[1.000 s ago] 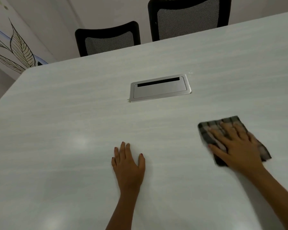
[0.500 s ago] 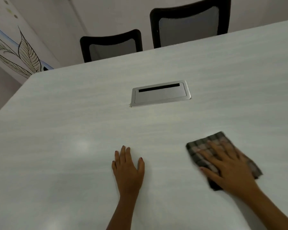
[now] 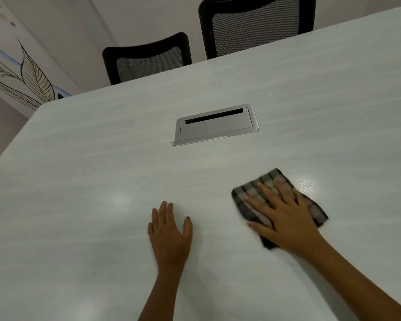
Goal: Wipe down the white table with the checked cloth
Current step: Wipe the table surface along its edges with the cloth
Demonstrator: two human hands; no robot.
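Observation:
The white table (image 3: 79, 181) fills most of the view. A dark checked cloth (image 3: 248, 195) lies flat on it at the right. My right hand (image 3: 285, 216) presses down on the cloth with spread, straight fingers and covers its middle. My left hand (image 3: 169, 232) rests flat on the bare table to the left of the cloth, fingers straight, holding nothing.
A silver cable hatch (image 3: 215, 125) is set flush into the table beyond my hands. Two black mesh chairs (image 3: 148, 59) (image 3: 257, 24) stand at the far edge. A wall with a leaf drawing (image 3: 30, 75) is at the left. A damp sheen (image 3: 307, 184) shows right of the cloth.
My right hand has slid the cloth leftward across the table, closer to my left hand. The left hand has stayed in place.

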